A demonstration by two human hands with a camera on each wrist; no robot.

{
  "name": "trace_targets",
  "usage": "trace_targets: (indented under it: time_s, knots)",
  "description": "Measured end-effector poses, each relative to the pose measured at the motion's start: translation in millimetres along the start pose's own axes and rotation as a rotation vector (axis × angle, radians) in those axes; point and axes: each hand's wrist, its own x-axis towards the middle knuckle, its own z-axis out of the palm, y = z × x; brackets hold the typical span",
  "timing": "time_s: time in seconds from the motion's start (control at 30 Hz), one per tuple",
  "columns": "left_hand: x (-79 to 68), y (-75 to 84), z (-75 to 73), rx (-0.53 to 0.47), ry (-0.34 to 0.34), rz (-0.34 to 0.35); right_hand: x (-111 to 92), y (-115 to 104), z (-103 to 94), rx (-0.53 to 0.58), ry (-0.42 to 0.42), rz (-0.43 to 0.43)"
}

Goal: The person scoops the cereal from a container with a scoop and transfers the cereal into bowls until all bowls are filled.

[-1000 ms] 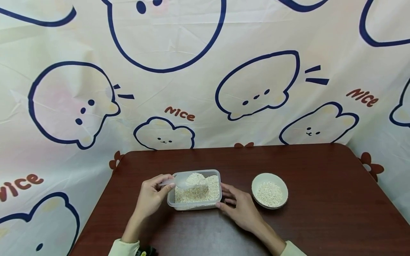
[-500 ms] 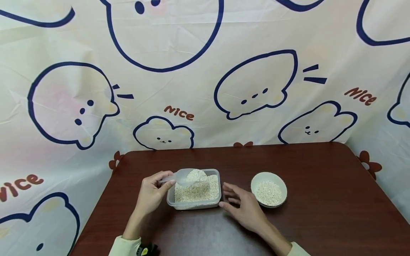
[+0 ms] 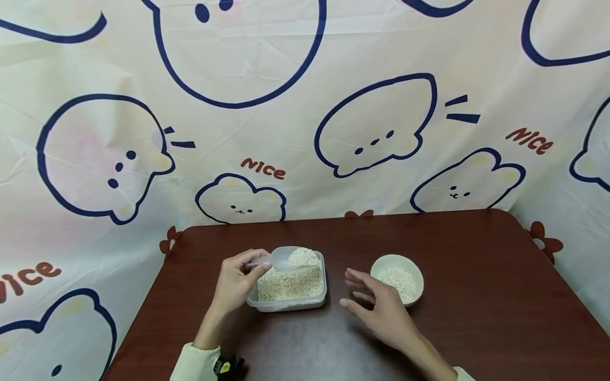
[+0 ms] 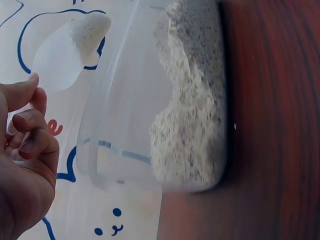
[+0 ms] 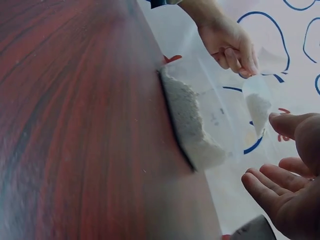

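Observation:
My left hand pinches the handle of a translucent plastic scoop between thumb and fingers. Pale oat flakes are heaped in the scoop's bowl. It hovers above a clear rectangular plastic container, which holds more flakes, piled unevenly in the left wrist view. Off to the container's right, my right hand is held in the air with fingers extended and nothing in them. Behind that hand stands a small white bowl with flakes inside, its near left side partly covered by the hand.
Both vessels stand on a dark reddish-brown wooden table. A cream cloth with cartoon outlines hangs behind the table's far edge. A black wrist strap shows at the left sleeve.
My right hand has let go of the container's right side and moved right, toward the bowl. My left hand has lifted the loaded scoop and shifted slightly right.

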Motion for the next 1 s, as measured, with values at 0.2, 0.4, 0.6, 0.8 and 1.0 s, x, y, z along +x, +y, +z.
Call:
trace_targets:
  time_s: [0.2, 0.4, 0.6, 0.8, 1.0]
  knots:
    - [4.8, 1.6, 12.8, -0.02, -0.021, 0.005, -5.9, 0.7, -14.7, -0.01, 0.041, -0.047]
    - [10.4, 4.3, 27.8, -0.048, -0.04, -0.001, -10.0, 2.7, -28.4, -0.03, 0.078, -0.057]
    - [15.7, 8.5, 41.3, -0.056, -0.071, 0.023, -17.1, 5.2, -43.1, -0.034, 0.128, -0.035]
    - [19.5, 12.9, 53.4, -0.044, -0.089, 0.008, -26.1, 7.3, -60.1, -0.089, 0.184, -0.031]
    - [23.7, 19.5, 65.8, -0.065, -0.113, 0.021, -31.8, 11.3, -74.3, -0.17, 0.234, -0.047]
